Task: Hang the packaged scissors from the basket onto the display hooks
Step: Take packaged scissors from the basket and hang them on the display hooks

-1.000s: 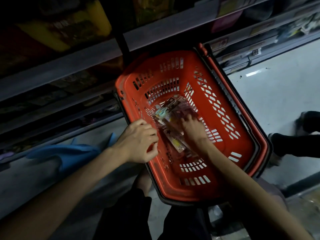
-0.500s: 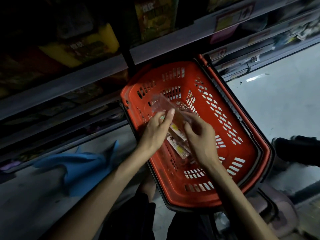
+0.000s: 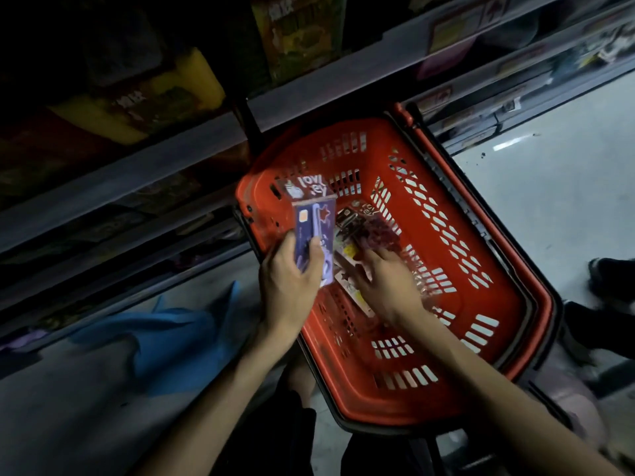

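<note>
I am watching the left hand [image 3: 288, 280] gripping a purple scissors pack [image 3: 314, 221], thumb lying across its front, holding it upright over the left rim of the red basket [image 3: 546, 304]. The right hand [image 3: 388, 283] is reaching onto the other packs [image 3: 364, 231] lying on the basket floor. Blur is smearing its fingers, so I cannot tell whether they are pinching anything. The shelves [image 3: 171, 163] are sitting in deep shadow, their goods unreadable.

Red basket [image 3: 508, 304], purple scissors pack [image 3: 314, 225]
</note>
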A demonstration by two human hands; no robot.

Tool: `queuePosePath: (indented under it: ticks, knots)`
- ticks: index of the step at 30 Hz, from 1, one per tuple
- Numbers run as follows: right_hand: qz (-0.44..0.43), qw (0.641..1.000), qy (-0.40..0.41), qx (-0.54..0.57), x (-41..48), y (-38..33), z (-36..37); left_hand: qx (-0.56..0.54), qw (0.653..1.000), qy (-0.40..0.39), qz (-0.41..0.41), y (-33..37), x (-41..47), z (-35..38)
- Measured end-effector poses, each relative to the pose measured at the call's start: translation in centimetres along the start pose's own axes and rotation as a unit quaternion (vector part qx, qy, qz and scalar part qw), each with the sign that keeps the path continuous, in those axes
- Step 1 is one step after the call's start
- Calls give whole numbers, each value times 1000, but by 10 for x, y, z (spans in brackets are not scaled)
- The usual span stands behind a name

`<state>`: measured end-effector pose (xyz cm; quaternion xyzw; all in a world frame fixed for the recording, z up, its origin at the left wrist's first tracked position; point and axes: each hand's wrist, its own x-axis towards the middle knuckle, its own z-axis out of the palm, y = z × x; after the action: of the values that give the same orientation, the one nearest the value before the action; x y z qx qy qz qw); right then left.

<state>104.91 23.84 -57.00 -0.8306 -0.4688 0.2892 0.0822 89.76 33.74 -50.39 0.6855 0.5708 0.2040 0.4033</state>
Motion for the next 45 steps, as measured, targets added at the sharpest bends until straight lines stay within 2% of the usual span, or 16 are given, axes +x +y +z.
queuePosePath:
  ticks: [3,7,14,19,26,32,39,45]
  knots:
    - [-43,992,-48,-110,29,13,40,69,996,28,43,-12,-3,13]
    - [-140,974,-61,-168,66,15,80,50,997,43,28,-19,-2,13]
    - [-117,943,-143,-275,111,18,106,138,989,37,50,-26,1,19]
    - [-109,933,-116,-322,107,18,111,144,989,24,37,-23,0,20]
    - [-106,934,-95,-327,104,19,141,146,989,22,31,-24,1,21]
    - [-149,936,-2,-318,89,23,132,170,984,22,53,-27,3,22]
    - [-119,962,57,-240,51,13,92,174,984,16,47,-22,3,22]
    - [-111,974,104,-168,15,-9,25,123,991,18,39,-16,3,16]
